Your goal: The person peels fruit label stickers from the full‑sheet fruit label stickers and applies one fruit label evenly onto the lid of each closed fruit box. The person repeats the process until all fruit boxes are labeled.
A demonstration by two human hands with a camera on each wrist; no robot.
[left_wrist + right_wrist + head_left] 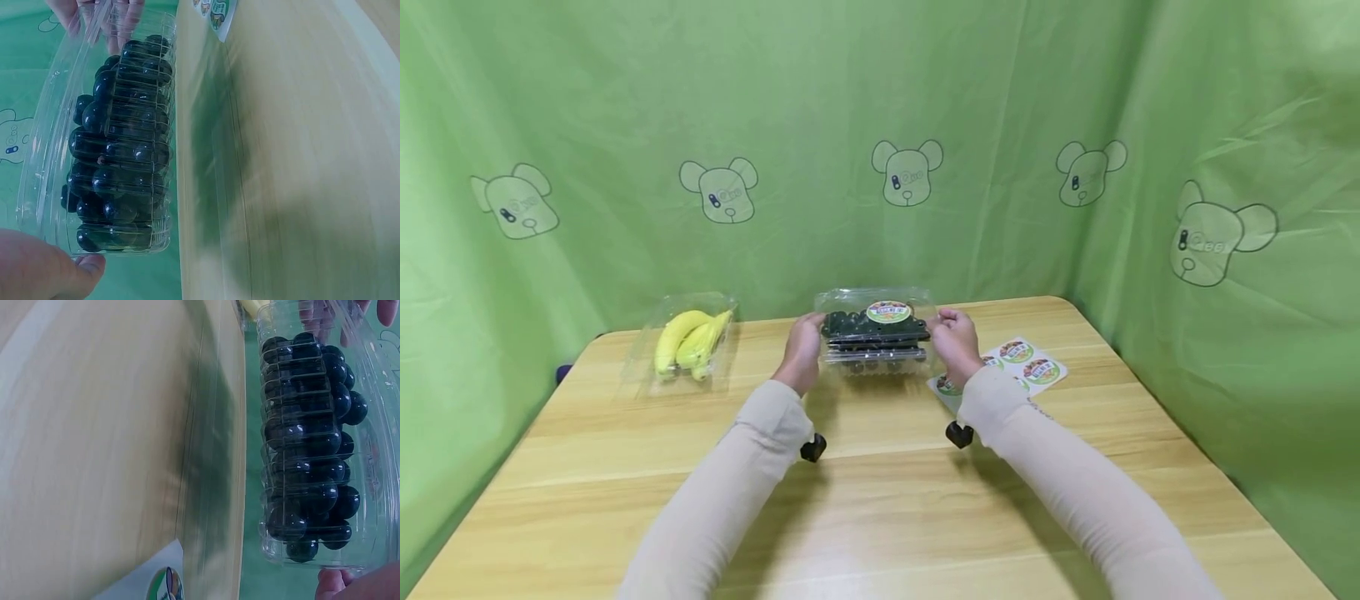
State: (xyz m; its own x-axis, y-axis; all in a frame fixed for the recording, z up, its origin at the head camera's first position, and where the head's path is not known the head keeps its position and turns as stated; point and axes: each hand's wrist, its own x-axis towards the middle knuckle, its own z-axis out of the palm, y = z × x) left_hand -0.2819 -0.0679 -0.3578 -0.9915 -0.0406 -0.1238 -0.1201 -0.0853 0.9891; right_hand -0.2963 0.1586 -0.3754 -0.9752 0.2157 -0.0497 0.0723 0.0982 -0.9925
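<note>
A clear plastic clamshell box (880, 354) of dark grapes (119, 144) is held up off the table between both hands. On its lid sits a round fruit sticker (889, 312). My left hand (802, 350) grips the box's left end, with the thumb (90, 265) along the edge. The opposite end is gripped by my right hand (957, 342), whose fingertips (330, 581) show at the bottom of the right wrist view. The lid lies over the grapes; whether it is latched cannot be made out.
At the back left of the wooden table (880, 517), another clear box (647, 354) contains yellow bananas (683, 337). A sheet of round stickers (1041, 372) lies by the right forearm. Green curtains (820, 242) stand close behind the table.
</note>
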